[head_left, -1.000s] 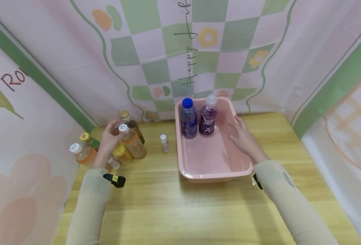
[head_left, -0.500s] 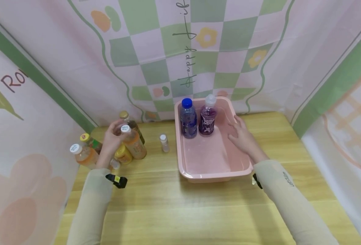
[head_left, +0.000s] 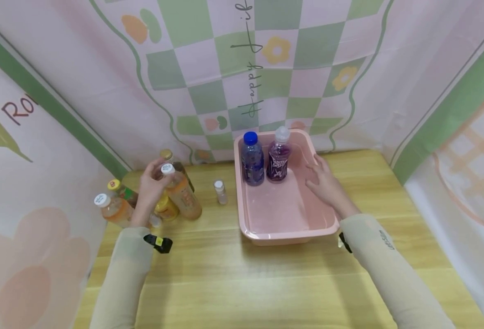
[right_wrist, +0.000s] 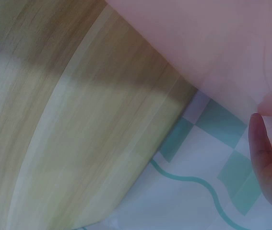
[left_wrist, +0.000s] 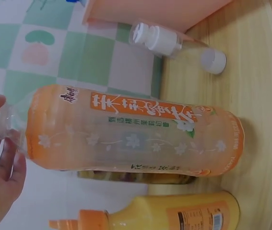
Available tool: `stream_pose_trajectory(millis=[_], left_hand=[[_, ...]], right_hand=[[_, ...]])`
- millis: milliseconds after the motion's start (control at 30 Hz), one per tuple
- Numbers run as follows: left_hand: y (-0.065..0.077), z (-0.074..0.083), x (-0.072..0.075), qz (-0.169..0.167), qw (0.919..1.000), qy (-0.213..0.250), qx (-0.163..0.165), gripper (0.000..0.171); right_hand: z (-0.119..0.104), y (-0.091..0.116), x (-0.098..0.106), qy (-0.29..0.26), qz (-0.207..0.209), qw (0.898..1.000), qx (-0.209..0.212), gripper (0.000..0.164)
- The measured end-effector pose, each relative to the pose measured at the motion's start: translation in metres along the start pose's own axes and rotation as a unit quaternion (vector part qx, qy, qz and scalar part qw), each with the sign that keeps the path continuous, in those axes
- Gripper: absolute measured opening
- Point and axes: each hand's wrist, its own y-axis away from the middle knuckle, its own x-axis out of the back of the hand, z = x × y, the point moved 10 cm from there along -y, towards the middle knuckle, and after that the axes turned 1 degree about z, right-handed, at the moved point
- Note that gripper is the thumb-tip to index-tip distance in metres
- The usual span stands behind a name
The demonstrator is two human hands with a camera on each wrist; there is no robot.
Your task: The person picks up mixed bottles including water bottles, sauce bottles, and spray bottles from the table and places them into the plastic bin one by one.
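My left hand (head_left: 151, 185) holds an orange-labelled tea bottle (left_wrist: 136, 132) by its neck, just under the white cap. In the head view the bottle leans, its base to the right; I cannot tell whether the base touches the table. Behind it stands a dark bottle with a gold cap (head_left: 166, 154); beside it is a yellow squeeze bottle (left_wrist: 174, 213) with an orange nozzle. My right hand (head_left: 328, 187) rests on the right rim of a pink tub (head_left: 289, 236), fingers spread loosely. Inside the tub stand a blue-capped bottle (head_left: 253, 160) and a purple drink bottle (head_left: 279, 160).
A small clear bottle with a white cap (head_left: 220, 192) stands between the bottle group and the tub. Another orange bottle (head_left: 114, 210) and a yellow-capped bottle (head_left: 123, 189) are at the far left. A patterned curtain (head_left: 209, 91) hangs behind the wooden table (head_left: 242, 283).
The tea bottle's base has swung slightly right and toward the front while my left hand keeps its neck. The right hand and the tub have stayed put.
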Motion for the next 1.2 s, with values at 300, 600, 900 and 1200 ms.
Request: stream_pose_trajectory(millis=[300, 600, 900, 1200], left_hand=[[0.003, 0.02, 0.002, 0.041, 0.9987, 0.03, 0.0, 0.061], [0.007, 0.048, 0.003, 0.081, 0.9941, 0.062, -0.036, 0.06], [0.01, 0.083, -0.005, 0.089, 0.9898, 0.086, -0.072, 0.059], [0.017, 0.119, -0.021, 0.073, 0.9819, 0.118, -0.129, 0.059]], right_hand=[[0.0, -0.001, -0.001, -0.001, -0.002, 1.0, -0.002, 0.055], [0.0, -0.001, -0.001, -0.002, -0.005, 1.0, -0.007, 0.056], [0.001, -0.001, 0.001, -0.003, -0.003, 1.0, -0.009, 0.055], [-0.001, -0.001, 0.002, -0.002, -0.008, 1.0, -0.008, 0.056]])
